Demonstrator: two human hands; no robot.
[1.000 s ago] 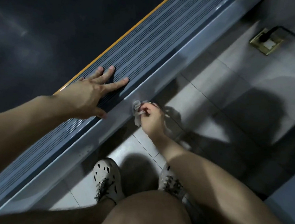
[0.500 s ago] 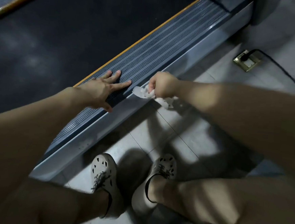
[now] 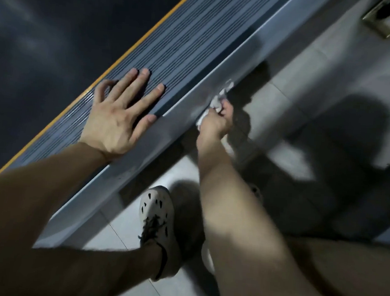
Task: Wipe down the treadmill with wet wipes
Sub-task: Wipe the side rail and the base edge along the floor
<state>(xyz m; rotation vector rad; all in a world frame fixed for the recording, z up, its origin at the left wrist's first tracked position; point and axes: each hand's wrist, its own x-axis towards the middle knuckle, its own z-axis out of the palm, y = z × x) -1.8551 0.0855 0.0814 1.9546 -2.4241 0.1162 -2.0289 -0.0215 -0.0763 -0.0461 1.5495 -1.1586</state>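
The fingers [image 3: 225, 108] of the right hand [image 3: 214, 124] are curled round a crumpled white wet wipe [image 3: 215, 101] and press it against the silver side frame [image 3: 248, 56] of the treadmill [image 3: 106, 199]. The wipe lies strung along the frame, one end reaching past the fingertips toward the upper right and the other bunched under the palm.

The fingers [image 3: 134, 80] of the left hand [image 3: 118, 118] are straight and spread, flat on the ribbed foot rail [image 3: 186, 42], with the thumb near the rail's outer edge.

Half a second ago the right hand held the wipe up at the top edge of the frame, its arm crossing in from the right. Now it sits lower on the frame's side face and the forearm comes up from below. The left hand has kept its flat place on the rail.

The treadmill's long axis runs on a diagonal from lower left to upper right. The dark belt [image 3: 58, 32], a yellow stripe [image 3: 133, 48], the ribbed rail and the silver frame all lie along it.

Beside the frame is a grey tiled floor [image 3: 312, 70], with a brass floor socket [image 3: 386, 21] at the top right corner. A pale perforated shoe [image 3: 157, 212] stands on the tiles near the frame. The right forearm hides most of the other shoe.
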